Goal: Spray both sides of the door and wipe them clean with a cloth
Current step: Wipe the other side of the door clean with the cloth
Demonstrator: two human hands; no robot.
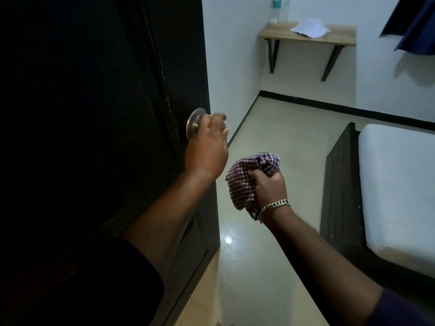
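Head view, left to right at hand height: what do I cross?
Dark door → round metal knob → left hand gripping it → checked cloth → right hand gripping the cloth → dark bed frame → white mattress.

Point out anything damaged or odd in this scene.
The dark door shows a line of chipped, worn finish running down its panel edge above the round metal knob. Nothing else stands out.

No legible text, brand, number or sign appears; the bottle [280, 8] at one o'clock bears a teal label too blurred to read.
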